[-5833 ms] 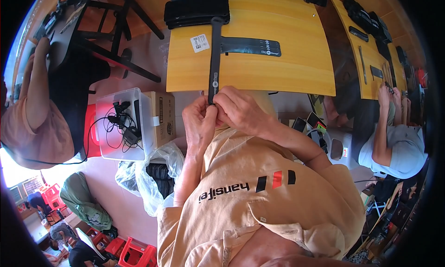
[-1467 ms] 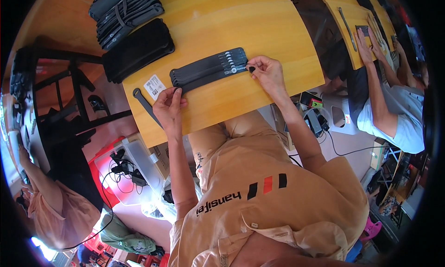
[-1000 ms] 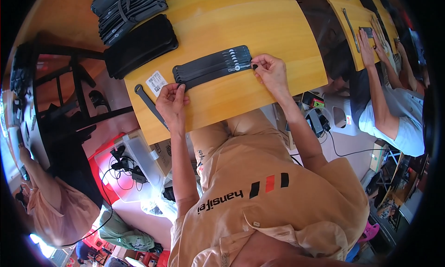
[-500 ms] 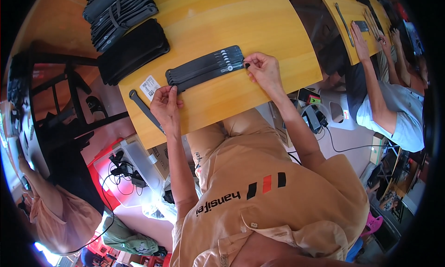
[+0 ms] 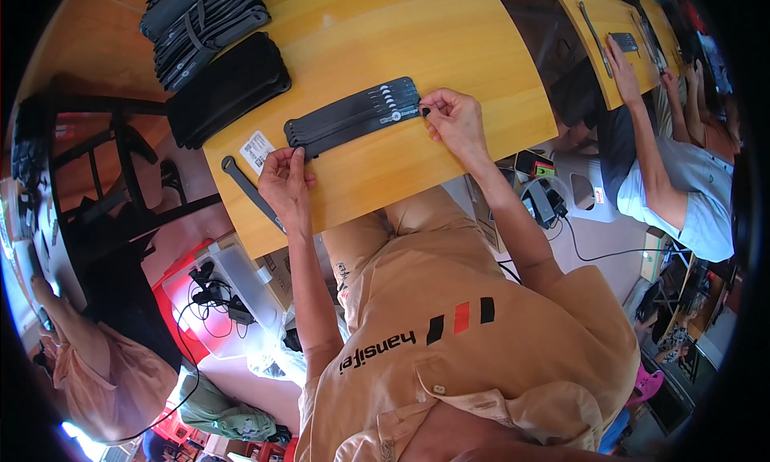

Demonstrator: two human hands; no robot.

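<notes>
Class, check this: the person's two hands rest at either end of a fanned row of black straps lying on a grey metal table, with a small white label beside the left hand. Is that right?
Not quite. The head view shows the table is yellow wood, not grey metal. The rest holds: the left hand and right hand sit at either end of the fanned black straps, and a small white label lies beside the left hand.

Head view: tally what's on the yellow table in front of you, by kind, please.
Row of black straps between the left hand and right hand: 1
Loose black strap at the table's near edge: 1
Piles of black straps at the far left: 2
White label: 1
Total: 5
</notes>
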